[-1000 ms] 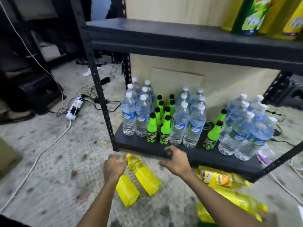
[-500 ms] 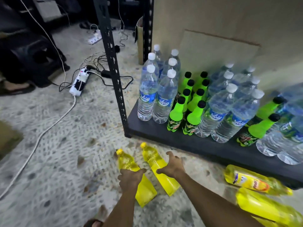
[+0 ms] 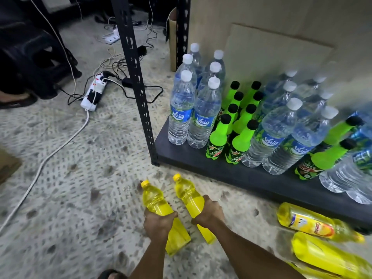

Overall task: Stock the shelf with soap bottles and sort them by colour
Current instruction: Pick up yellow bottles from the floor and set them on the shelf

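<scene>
Matting (image 3: 70,178) across the floor, pale with a dark dashed pattern, stained in spots. Low over it, near the foot of the black rack post (image 3: 136,81): left hand (image 3: 159,222) wrapped round the lower body of a yellow soap bottle (image 3: 154,200), thumb over the top, yellow cap aimed away toward that post. Right hand (image 3: 209,213) closed the same way on a second yellow soap bottle (image 3: 186,195), just beside the first and nearly parallel, bodies apart. Both bottles tilted; contact between bases and matting impossible to judge.

On the bottom shelf board (image 3: 241,178), all standing: clear water bottles (image 3: 181,111) with white caps and blue labels at the left end, green Mountain Dew bottles (image 3: 218,135) with black caps in two rows beside them, more water bottles and a few more green ones further right, blurred toward the frame edge. Behind them, a cardboard sheet (image 3: 277,51) against the pale back wall.

On the floor to the right, near the shelf's front edge, a labelled yellow soap bottle (image 3: 308,223) on its side, and just beside it another yellow bottle (image 3: 330,256), blurred. Left of the post, a white power strip (image 3: 93,91) with black plugs and cables, a white cord (image 3: 40,168) trailing toward the near left.
</scene>
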`<state>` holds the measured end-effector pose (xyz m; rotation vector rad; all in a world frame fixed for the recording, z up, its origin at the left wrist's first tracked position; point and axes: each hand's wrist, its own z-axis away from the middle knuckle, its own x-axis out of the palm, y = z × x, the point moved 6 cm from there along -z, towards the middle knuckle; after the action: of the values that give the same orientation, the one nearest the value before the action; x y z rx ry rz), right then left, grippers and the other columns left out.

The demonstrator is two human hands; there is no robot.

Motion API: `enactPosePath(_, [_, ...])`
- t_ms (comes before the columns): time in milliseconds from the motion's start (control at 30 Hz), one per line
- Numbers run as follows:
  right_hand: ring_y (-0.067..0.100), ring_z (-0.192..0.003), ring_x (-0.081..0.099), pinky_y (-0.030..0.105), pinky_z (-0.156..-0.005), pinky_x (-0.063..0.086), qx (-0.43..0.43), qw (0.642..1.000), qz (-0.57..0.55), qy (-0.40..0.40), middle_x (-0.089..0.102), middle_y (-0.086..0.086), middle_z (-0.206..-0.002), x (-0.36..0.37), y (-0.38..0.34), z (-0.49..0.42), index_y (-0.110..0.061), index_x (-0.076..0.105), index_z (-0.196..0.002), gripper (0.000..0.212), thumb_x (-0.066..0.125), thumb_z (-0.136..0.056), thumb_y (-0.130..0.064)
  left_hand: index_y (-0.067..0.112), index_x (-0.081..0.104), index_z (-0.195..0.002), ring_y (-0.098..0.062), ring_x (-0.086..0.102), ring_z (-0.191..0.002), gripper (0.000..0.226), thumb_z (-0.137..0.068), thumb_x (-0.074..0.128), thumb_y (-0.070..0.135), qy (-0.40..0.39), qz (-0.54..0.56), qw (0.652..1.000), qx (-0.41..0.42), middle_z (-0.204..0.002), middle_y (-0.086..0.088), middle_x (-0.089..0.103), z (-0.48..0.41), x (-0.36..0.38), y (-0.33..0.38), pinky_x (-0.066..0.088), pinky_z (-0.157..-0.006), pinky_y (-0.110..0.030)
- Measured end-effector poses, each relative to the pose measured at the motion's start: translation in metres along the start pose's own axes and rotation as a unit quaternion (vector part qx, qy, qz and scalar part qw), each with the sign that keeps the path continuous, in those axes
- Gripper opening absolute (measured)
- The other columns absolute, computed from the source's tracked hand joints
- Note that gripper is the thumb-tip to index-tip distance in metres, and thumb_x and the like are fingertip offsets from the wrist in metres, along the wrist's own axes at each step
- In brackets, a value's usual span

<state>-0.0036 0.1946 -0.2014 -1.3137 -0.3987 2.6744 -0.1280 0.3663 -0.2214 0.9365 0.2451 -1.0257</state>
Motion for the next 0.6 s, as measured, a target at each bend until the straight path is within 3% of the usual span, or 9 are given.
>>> enactPosePath(100, [0.027, -0.106, 0.065, 0.031, -0.079, 0.056, -0.002, 0.999, -0.035, 0.015, 0.066, 0.004, -0.112, -0.01, 0.021, 0.016, -0.029, 0.051, -0.129, 0.093, 0.082, -0.044, -0.051, 0.01, 0.043, -0.144, -0.038, 0.059, -0.117, 0.108, -0.052, 0.095, 0.034, -0.001, 0.008, 0.999, 0.043, -0.122, -0.018, 0.065, 0.012, -0.008, 0.003, 0.05, -0.09, -0.043])
enactPosePath(333, [0.028, -0.106, 0.062, 0.031, -0.074, 0.05, -0.03, 0.989, -0.111, 0.09, 0.068, 0.001, -0.111, -0.069, 0.076, 0.084, -0.035, 0.048, -0.132, 0.096, 0.078, -0.043, -0.055, 0.017, 0.046, -0.141, -0.039, 0.063, -0.107, 0.105, -0.049, 0.097, 0.028, -0.008, 0.049, 0.985, 0.166, -0.114, -0.017, 0.068, 0.07, -0.029, 0.034, 0.054, -0.086, -0.045])
enactPosePath(500, [0.018, -0.088, 0.063, 0.022, -0.063, 0.038, -0.063, 0.963, -0.196, 0.173, 0.06, -0.01, -0.089, -0.136, 0.096, 0.146, -0.03, 0.055, -0.125, 0.091, 0.085, -0.041, -0.048, 0.019, 0.05, -0.134, -0.035, 0.066, -0.102, 0.099, -0.047, 0.095, 0.032, 0.003, 0.077, 0.963, 0.26, -0.11, -0.012, 0.07, 0.139, -0.057, 0.077, 0.054, -0.086, -0.042])
enactPosePath(600, [0.014, -0.079, 0.061, 0.022, -0.063, 0.043, -0.094, 0.935, -0.247, 0.236, 0.066, -0.012, -0.089, -0.186, 0.104, 0.185, -0.034, 0.057, -0.118, 0.089, 0.081, -0.035, -0.055, 0.021, 0.05, -0.136, -0.032, 0.067, -0.101, 0.103, -0.044, 0.095, 0.034, 0.01, 0.094, 0.946, 0.311, -0.112, -0.009, 0.072, 0.185, -0.075, 0.109, 0.054, -0.085, -0.04])
